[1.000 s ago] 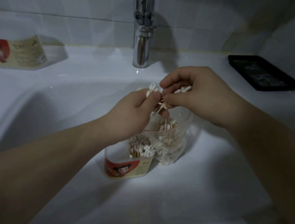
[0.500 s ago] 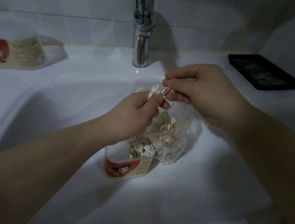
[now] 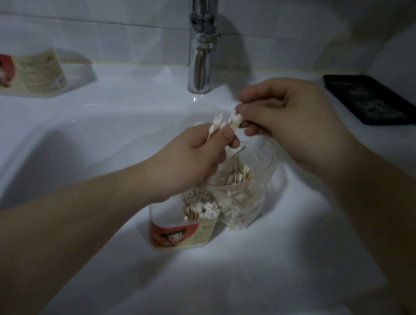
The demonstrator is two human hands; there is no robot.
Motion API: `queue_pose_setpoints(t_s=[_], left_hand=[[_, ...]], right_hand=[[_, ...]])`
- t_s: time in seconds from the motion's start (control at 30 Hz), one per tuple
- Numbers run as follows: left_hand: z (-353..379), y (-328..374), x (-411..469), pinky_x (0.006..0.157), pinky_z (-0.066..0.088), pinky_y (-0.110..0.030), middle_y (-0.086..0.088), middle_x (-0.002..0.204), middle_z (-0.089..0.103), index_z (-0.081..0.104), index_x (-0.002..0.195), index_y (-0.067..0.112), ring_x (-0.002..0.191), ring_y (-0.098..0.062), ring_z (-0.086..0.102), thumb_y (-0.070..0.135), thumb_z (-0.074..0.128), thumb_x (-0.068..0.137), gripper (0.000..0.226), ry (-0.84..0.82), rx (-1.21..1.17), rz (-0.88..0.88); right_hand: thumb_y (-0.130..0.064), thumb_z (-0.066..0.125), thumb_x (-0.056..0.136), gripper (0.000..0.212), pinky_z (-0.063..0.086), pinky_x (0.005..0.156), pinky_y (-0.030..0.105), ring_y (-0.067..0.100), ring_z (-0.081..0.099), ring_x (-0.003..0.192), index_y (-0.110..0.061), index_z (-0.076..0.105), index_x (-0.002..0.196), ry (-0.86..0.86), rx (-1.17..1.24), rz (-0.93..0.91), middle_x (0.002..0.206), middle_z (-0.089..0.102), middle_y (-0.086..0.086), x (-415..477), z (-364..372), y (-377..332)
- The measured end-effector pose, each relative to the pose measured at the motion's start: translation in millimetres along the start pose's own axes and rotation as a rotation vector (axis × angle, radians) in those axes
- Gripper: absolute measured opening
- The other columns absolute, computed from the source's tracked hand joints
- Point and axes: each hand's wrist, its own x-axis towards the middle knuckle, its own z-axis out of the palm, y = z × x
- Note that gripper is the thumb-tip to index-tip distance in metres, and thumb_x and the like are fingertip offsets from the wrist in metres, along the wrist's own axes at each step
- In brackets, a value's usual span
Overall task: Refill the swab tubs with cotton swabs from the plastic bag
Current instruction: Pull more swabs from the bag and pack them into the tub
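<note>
A clear swab tub (image 3: 181, 235) with a red cartoon label stands in the white sink, part-filled with cotton swabs (image 3: 202, 206). Beside it on the right stands the open plastic bag (image 3: 243, 190) holding many swabs. Above both, my left hand (image 3: 190, 160) pinches a small bunch of swabs (image 3: 217, 125), tips up. My right hand (image 3: 292, 123) pinches a second small bunch (image 3: 235, 120) right next to it. A second tub (image 3: 26, 73) lies on its side on the sink ledge at the far left.
A chrome faucet (image 3: 203, 39) rises at the back centre, just behind my hands. A black tray (image 3: 373, 103) sits on the ledge at the back right. The white sink basin (image 3: 98, 144) slopes around the tub and bag; tiled wall behind.
Both hands have lifted a little away from the bag's mouth. The swabs that were held together are now split into two small bunches, one in each hand.
</note>
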Motion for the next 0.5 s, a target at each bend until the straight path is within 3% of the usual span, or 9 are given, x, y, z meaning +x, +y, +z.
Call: queue_pose_setpoints(t_s=[0.13, 0.3, 0.4, 0.5], left_hand=[[-0.3, -1.6, 1.5, 0.042, 0.031, -0.019, 0.014, 0.049, 0.04, 0.058, 0.094, 0.017, 0.04, -0.003, 0.034, 0.034, 0.039, 0.109, 0.03, 0.013, 0.011, 0.009], [-1.2, -3.9, 2.2, 0.042, 0.03, -0.02, 0.013, 0.05, 0.039, 0.057, 0.095, 0.016, 0.04, -0.005, 0.034, 0.034, 0.04, 0.109, 0.029, 0.039, 0.01, 0.009], [0.9, -5.5, 1.6, 0.04, 0.029, -0.019, 0.013, 0.048, 0.037, 0.055, 0.093, 0.017, 0.039, -0.005, 0.031, 0.034, 0.039, 0.109, 0.029, 0.024, 0.024, -0.02], [1.8, -5.2, 3.6, 0.041, 0.028, -0.021, 0.013, 0.049, 0.037, 0.05, 0.085, 0.019, 0.039, -0.005, 0.032, 0.036, 0.042, 0.108, 0.03, 0.079, 0.015, -0.026]], right_hand=[[-0.002, 0.073, 0.09, 0.017, 0.061, 0.076, 0.026, 0.016, 0.075, 0.073, -0.017, 0.077, 0.098, -0.028, -0.054, -0.036, 0.089, 0.079, 0.005, 1.5, 1.7, 4.9], [-0.007, 0.07, 0.092, 0.024, 0.059, 0.091, 0.029, 0.006, 0.075, 0.086, -0.027, 0.079, 0.103, -0.126, -0.281, -0.073, 0.088, 0.079, -0.01, -1.0, 3.1, 4.1], [-0.008, 0.066, 0.095, 0.026, 0.057, 0.091, 0.025, -0.003, 0.073, 0.086, -0.025, 0.079, 0.109, -0.198, -0.399, -0.077, 0.093, 0.078, -0.015, -2.3, 2.9, 1.6], [-0.011, 0.064, 0.095, 0.026, 0.056, 0.081, 0.021, -0.003, 0.072, 0.085, -0.031, 0.078, 0.103, -0.17, -0.44, -0.095, 0.09, 0.077, -0.013, -1.0, 1.7, 2.4]])
